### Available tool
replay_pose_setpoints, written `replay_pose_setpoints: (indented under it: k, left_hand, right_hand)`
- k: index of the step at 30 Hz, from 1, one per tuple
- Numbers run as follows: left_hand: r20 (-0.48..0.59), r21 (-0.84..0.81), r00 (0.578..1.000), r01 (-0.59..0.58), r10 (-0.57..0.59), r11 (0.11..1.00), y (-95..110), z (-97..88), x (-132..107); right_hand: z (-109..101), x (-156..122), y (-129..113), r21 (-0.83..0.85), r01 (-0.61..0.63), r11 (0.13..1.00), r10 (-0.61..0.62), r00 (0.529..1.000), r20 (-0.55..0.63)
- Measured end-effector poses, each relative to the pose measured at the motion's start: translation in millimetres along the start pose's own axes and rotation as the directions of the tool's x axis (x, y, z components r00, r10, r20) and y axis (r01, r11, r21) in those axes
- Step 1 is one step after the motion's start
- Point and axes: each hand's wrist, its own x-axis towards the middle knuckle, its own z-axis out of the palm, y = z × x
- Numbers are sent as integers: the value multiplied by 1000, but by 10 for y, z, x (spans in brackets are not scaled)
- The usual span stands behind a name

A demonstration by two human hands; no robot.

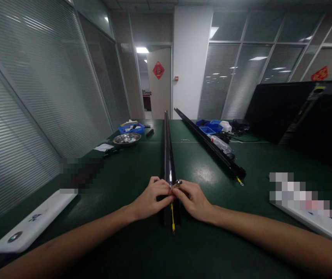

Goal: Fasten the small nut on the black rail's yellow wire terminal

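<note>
A long black bar [166, 155], shaped like a channel with a glossy top, lies lengthwise in front of me on the dark green table [131, 170]. Over its near end, my left hand [156, 195] and my right hand [193, 198] meet with closed fingers, thumbs almost touching. Whatever sits between the fingertips is mostly hidden. A small shiny metal piece [178, 182] shows at my right index finger. Below the hands, a yellow wire [173, 220] with a lug hangs out over the bar's end.
A second black bar [212, 145], with its own yellow lead [239, 180], lies to the right. Blue bins [206, 130] and a clear plastic bag [220, 144] are beside it. Far left hold a metal bowl [127, 139] and a blue basket [131, 129]. White devices [35, 221] flank me.
</note>
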Motion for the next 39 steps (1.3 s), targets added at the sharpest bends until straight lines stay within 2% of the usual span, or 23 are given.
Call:
replay_pose_setpoints:
  k: [7,14,24,30,39]
  left_hand:
    - [-21,3,1000,-9,9,1000,-5,13,3]
    - [4,-5,1000,2,-2,1000,21,-21,12]
    - [-12,-3,1000,5,-5,1000,8,5,-4]
    - [-11,9,1000,-7,7,1000,1,3,-5]
    - [-5,6,1000,2,-2,1000,-5,1,-9]
  right_hand:
    - [-5,-3,62,48,22,999,-24,999,29]
    - [-6,-5,23,18,-5,1000,5,1000,-5]
    - [-7,-3,69,69,28,997,-31,999,35]
    - [-1,2,20,22,9,1000,-8,1000,-4]
    - [-13,2,41,58,9,998,-12,999,47]
